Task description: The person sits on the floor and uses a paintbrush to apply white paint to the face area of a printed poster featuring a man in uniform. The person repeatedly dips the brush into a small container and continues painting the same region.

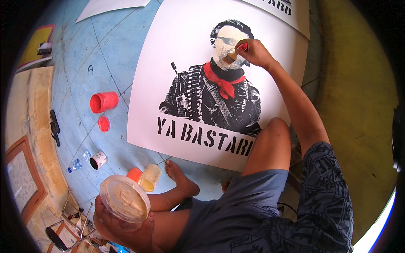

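Note:
My right hand (254, 51) is closed around the red handle of a flat paintbrush (230, 57). The bristles rest on the lower face of a stencil-style figure printed on a large white sheet (145, 101). Cream paint covers much of that face, and a red neckerchief (225, 85) is coloured in below it. At the lower left, my left hand (141, 234) grips a round translucent tub (125, 201) from beneath, tilted, with thick cream paint inside. The left fingertips are partly hidden by the tub.
On the blue tiled floor (114, 50) left of the sheet stand or lie a red container (104, 102), its red lid (103, 124), a dark-mouthed cup (98, 160), a plastic bottle (74, 165) and a yellowish jar (150, 175). Another printed sheet (295, 23) overlaps at the top right.

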The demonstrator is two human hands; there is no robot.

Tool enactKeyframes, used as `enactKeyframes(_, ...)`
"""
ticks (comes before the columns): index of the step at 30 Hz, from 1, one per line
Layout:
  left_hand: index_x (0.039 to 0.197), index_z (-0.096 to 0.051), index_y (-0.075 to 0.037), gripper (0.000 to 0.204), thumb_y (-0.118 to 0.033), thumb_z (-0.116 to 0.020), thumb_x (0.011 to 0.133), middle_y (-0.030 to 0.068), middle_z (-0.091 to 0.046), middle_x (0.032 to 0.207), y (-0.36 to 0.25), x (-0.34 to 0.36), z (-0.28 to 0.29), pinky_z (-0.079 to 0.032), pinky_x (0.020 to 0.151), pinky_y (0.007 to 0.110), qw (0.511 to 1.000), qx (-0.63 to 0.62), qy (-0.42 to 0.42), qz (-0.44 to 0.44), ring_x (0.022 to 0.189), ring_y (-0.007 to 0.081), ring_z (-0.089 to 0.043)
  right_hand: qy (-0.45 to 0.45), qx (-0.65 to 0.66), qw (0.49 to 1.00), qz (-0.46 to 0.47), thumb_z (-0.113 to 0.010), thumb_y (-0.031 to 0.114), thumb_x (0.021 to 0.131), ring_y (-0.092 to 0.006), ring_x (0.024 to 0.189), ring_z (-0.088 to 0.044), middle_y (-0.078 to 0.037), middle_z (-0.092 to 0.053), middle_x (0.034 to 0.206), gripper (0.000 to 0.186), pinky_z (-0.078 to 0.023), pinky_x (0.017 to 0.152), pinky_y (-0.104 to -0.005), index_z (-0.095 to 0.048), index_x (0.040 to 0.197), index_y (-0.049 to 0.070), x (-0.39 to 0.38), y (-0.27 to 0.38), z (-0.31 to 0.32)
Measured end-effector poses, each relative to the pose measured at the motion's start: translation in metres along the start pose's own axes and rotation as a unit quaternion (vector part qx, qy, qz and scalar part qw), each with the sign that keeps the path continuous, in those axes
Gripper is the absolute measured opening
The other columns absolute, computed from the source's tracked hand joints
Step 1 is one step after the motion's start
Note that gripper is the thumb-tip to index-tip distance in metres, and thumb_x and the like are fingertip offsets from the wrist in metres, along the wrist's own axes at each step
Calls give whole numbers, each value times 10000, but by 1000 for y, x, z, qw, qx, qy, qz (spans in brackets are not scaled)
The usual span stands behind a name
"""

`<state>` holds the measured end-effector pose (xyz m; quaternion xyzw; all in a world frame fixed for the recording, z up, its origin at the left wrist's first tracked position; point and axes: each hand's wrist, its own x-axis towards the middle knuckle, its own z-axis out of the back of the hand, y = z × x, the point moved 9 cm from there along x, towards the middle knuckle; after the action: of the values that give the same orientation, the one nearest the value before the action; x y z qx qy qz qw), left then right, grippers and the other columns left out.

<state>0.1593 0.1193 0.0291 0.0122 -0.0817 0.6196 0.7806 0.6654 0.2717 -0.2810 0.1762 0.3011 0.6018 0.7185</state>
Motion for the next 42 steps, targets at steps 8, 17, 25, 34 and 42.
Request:
enactKeyframes(8,1401,-449,35,960,-410,-820,635,237,-565,1321,-13,-2,1,-454,1056,500,994,-107,-20,-19,1213,411,-572,5,15,998,60,-704,198,885,-312,862,-728,-197,-741,950,222,-568,796,-407,-739,1022,27,-6,14,-4)
enactKeyframes(17,1393,-457,28,953,-399,-810,618,237,-592,1279,-14,-3,3,-461,1034,493,1000,-24,6,5,1174,413,-590,-129,-22,988,86,-703,170,886,-314,833,-726,-185,-747,955,222,-576,791,-394,-738,1043,17,-2,15,22)
enactKeyframes(25,1387,-472,12,944,-333,-815,578,247,-610,1246,-23,1,1,-467,1018,509,998,69,8,-1,1138,433,-601,-130,-5,990,46,-696,223,890,-343,823,-722,-212,-737,937,236,-572,766,-414,-747,1027,38,14,-11,12)
enactKeyframes(34,1362,-515,9,929,-404,-836,594,242,-631,1209,-32,4,7,-490,965,522,996,92,10,3,1085,440,-623,-49,24,996,75,-707,202,894,-255,786,-710,-179,-743,910,238,-568,761,-370,-744,1028,9,55,12,16)
enactKeyframes(42,1350,-515,36,953,-521,-813,636,265,-639,1175,-38,13,5,-506,954,522,1000,3,14,8,1083,436,-637,-63,-68,994,64,-711,227,894,-278,813,-727,-193,-750,910,261,-577,779,-373,-743,1020,1,94,0,22)
